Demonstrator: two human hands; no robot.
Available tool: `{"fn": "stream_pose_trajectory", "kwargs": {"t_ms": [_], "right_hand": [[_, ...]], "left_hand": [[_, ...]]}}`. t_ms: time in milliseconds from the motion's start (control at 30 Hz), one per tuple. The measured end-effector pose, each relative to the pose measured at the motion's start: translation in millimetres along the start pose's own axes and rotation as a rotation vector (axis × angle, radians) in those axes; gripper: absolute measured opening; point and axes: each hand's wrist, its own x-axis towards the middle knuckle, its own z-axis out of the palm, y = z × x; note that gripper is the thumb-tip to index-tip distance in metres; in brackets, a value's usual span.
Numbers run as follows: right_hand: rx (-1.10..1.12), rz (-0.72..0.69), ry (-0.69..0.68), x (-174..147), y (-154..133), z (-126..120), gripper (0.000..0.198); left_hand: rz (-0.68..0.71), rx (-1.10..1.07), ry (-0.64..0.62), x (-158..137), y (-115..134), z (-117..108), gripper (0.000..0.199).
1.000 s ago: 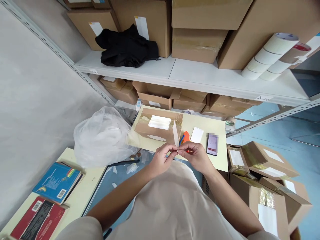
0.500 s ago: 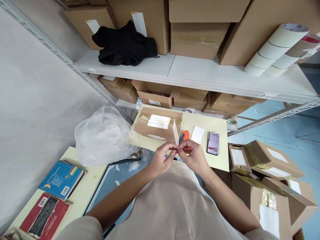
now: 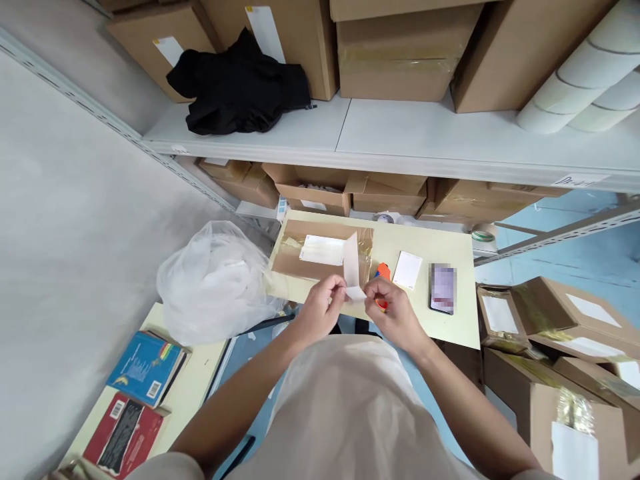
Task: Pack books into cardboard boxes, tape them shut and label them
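Between my hands is a white paper label [image 3: 352, 263]; one long part stands up and its lower end is folded over to the right. My left hand [image 3: 321, 308] pinches it at the lower left. At the lower right corner, the fingers of my right hand [image 3: 394, 313] are closed on it. Just behind lies a taped cardboard box [image 3: 310, 269] bearing a white label [image 3: 320, 249]. An orange tool [image 3: 383, 270], partly hidden by my right hand, rests on the cream table [image 3: 463, 327]. Right of it are a white card or pad [image 3: 408, 269] and a phone [image 3: 443, 288].
A full translucent plastic bag [image 3: 213, 283] is at the left, above books [image 3: 147, 367] on a side table. Shelving [image 3: 400, 137] with boxes, black cloth [image 3: 240, 90] and tape rolls [image 3: 565, 90] spans the back. Cardboard boxes [image 3: 540, 400] are piled at the right.
The label has turned its broad side toward me, and its lower end now spreads between my hands. My hands have moved slightly apart. The camera view has shifted.
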Motion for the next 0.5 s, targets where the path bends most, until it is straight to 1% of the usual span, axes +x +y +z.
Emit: {"fn": "stream_pose_trajectory", "kwargs": {"t_ms": [67, 200, 333, 433, 500], "right_hand": [[0.025, 0.074, 0.02, 7.5, 4.6, -2.2, 0.011], [0.044, 0.2, 0.047, 22.3, 11.7, -4.7, 0.012], [0.046, 0.257, 0.086, 36.5, 14.3, -4.4, 0.011], [0.021, 0.33, 0.124, 40.7, 16.7, -4.9, 0.012], [0.003, 0.374, 0.177, 37.6, 20.3, -5.3, 0.013]], "left_hand": [[-0.024, 0.075, 0.026, 13.3, -9.8, -20.4, 0.017], [-0.007, 0.216, 0.044, 47.4, -34.4, -68.4, 0.017], [-0.018, 0.288, -0.008, 89.4, -63.0, -116.4, 0.018], [-0.021, 0.302, -0.064, 125.1, -93.1, -151.5, 0.018], [-0.055, 0.301, -0.066, 152.4, -119.9, -173.8, 0.017]]}}
